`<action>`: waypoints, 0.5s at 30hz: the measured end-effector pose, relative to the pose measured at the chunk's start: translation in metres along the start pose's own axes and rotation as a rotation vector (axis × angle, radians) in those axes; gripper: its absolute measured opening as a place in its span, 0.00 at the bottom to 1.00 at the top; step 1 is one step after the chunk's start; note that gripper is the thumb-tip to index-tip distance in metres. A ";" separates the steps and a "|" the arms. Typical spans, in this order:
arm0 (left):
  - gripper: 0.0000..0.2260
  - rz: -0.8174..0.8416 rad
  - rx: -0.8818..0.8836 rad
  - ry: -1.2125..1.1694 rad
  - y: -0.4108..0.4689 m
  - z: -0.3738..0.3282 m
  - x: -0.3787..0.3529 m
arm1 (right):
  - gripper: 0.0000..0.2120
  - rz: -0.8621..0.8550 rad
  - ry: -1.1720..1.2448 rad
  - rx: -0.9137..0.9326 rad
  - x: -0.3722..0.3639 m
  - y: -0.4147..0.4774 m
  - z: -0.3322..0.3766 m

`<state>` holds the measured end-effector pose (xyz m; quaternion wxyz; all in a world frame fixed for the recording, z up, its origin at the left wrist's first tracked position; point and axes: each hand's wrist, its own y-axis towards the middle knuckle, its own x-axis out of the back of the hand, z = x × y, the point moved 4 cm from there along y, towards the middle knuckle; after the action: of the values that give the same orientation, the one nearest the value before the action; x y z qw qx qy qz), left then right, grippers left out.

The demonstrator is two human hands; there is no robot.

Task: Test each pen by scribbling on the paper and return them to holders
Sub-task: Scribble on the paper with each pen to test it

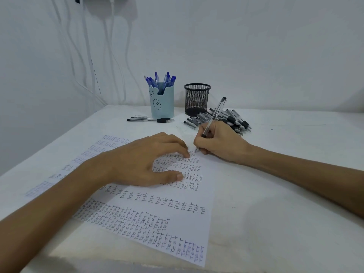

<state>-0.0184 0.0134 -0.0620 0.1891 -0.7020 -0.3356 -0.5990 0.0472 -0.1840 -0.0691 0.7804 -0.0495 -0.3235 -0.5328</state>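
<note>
Head view: right hand [222,142] grips pen [213,117], left [145,160] flat; blue holder [162,104] full.

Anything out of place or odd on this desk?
Mildly. The black mesh holder appears empty while a heap of black pens lies loose beside it, and a few more pens lie in front of the blue bear holder. Nothing looks spilled or damaged.
</note>
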 end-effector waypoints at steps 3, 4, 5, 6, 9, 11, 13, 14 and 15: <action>0.26 0.003 0.003 0.000 0.000 0.000 0.000 | 0.07 0.012 0.015 -0.006 0.000 0.000 0.000; 0.26 0.004 0.005 -0.001 0.000 0.000 0.000 | 0.07 0.009 0.004 -0.003 0.000 0.000 0.001; 0.26 0.006 0.006 -0.001 0.000 -0.001 0.000 | 0.07 0.003 -0.009 -0.001 0.000 0.000 0.001; 0.26 0.005 0.005 -0.002 0.000 -0.001 0.000 | 0.07 -0.002 -0.016 0.001 0.000 0.000 0.001; 0.27 0.003 0.005 -0.005 0.000 -0.001 0.001 | 0.08 0.008 0.009 -0.004 0.001 -0.001 0.000; 0.27 0.007 0.007 -0.002 0.000 0.000 0.000 | 0.08 0.003 0.010 -0.009 0.001 -0.001 -0.001; 0.27 0.006 0.002 -0.002 0.000 0.000 0.000 | 0.08 -0.006 -0.009 -0.007 0.001 -0.001 -0.001; 0.27 0.006 0.001 -0.004 0.000 0.000 0.000 | 0.07 -0.012 -0.017 -0.009 0.001 -0.001 -0.001; 0.27 0.007 0.002 -0.004 0.000 0.000 0.000 | 0.07 -0.017 -0.021 -0.012 0.002 -0.001 -0.001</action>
<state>-0.0184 0.0132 -0.0621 0.1911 -0.7042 -0.3339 -0.5967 0.0473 -0.1859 -0.0688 0.7723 -0.0570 -0.3286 -0.5407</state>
